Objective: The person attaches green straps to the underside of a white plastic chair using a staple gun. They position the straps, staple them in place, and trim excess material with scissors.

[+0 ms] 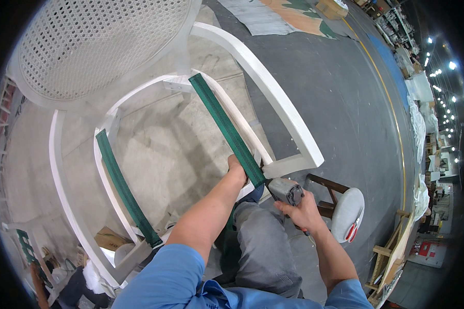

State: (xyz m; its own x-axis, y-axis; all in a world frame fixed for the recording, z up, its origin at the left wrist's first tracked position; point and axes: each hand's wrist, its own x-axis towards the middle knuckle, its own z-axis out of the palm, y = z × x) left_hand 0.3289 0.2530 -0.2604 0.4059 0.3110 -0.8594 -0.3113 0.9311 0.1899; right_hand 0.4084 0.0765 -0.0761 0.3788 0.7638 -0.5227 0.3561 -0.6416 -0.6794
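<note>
The right green webbing strap (224,126) runs from the upper middle of the frame, at the back of the white armchair frame (278,95), down to its near end just right of centre; a second, left green webbing strap (123,188) lies along the seat frame in the lower left; the woven cane back (106,49) fills the upper left.

The right hand (303,210), right of centre, has its fingers curled round the handle of what looks like a grey staple gun (287,190), its nose at the strap's near end; whether it presses on the webbing, I cannot tell. The left hand (235,166) is beside the strap's left edge near that end; its fingers are hidden behind the webbing, so whether they pinch or spread cannot be told.

The step in hand seems to be stapling this near end; to do it well, keep the strap taut and untwisted, set the nose square and flat over solid wood, place staples evenly across the width, and keep the left fingers out of the firing line; the red-handled scissors (352,232) lie on the grey-cushioned stool (346,208), lower right, within view for trimming.
</note>
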